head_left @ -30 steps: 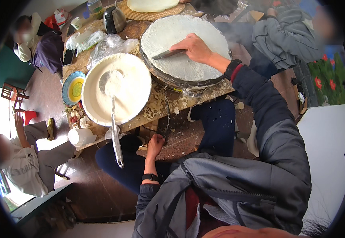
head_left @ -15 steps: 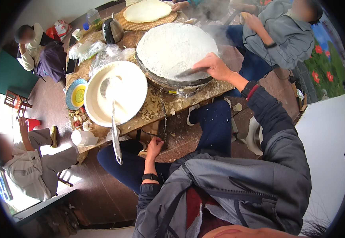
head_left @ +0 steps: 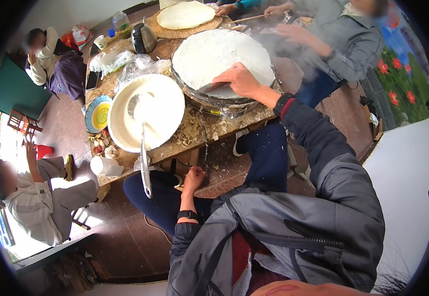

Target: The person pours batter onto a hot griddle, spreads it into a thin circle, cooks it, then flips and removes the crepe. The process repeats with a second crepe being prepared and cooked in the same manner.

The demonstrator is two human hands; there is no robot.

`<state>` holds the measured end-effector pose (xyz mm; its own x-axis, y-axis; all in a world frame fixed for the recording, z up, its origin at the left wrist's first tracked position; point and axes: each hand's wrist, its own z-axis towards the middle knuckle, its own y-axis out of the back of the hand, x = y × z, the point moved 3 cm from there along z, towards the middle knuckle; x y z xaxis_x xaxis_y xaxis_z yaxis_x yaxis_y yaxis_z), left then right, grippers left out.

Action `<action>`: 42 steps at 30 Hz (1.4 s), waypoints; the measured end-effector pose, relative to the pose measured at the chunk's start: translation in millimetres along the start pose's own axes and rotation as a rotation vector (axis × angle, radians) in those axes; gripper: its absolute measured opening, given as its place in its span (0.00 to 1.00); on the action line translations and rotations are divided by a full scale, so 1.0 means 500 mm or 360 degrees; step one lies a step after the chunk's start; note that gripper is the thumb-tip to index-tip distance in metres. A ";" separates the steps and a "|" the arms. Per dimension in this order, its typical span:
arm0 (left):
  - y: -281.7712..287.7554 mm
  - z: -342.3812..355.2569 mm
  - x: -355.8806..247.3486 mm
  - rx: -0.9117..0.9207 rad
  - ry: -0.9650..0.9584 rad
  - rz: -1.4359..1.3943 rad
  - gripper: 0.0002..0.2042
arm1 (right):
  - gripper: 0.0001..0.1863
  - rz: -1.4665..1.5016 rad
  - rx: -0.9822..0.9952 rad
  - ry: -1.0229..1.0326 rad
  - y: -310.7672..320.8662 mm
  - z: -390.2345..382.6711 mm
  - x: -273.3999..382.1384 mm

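My right hand (head_left: 241, 81) grips a flat metal scraper (head_left: 209, 88) pressed to the near edge of a thin white crepe (head_left: 222, 52) spread over a round griddle (head_left: 214, 106). Steam rises off the griddle's right side. My left hand (head_left: 194, 177) rests low on my knee, under the table's edge, fingers curled with nothing in it. To the left of the griddle stands a big white bowl of batter (head_left: 148, 116) with a long metal ladle (head_left: 144, 158) lying in it, handle pointing toward me.
The wooden table (head_left: 195, 135) is strewn with crumbs. A finished flatbread (head_left: 185, 15) lies on a woven mat, beside a kettle (head_left: 143, 38), a small yellow-blue bowl (head_left: 98, 112) and a white cup (head_left: 103, 166). Another person (head_left: 342, 44) works across the griddle; two people sit at left.
My right hand has slid the scraper from the crepe's middle toward its near edge. The view has shifted, so the table sits lower. My left hand has stayed put.
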<state>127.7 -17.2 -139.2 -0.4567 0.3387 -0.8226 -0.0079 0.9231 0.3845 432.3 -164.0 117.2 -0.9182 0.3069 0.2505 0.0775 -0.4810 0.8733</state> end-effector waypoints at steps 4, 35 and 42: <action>0.006 -0.003 -0.003 0.0021 0.0017 0.0034 0.15 | 0.24 -0.0034 0.0083 0.0123 0.060 -0.093 -0.009; 0.005 -0.024 -0.040 0.0146 0.0063 -0.0148 0.11 | 0.14 -0.0452 -0.0480 -0.0438 0.014 -0.192 0.178; 0.071 -0.085 -0.206 0.0297 -0.0029 -0.0571 0.10 | 0.13 -0.0419 -0.0196 -0.0938 0.074 -0.146 0.056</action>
<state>136.7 -27.1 -23.3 -0.4385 -0.0094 -0.8987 -0.0016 1.0000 -0.0096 381.0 -233.0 126.2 -0.5310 0.8088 0.2526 -0.1978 -0.4082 0.8912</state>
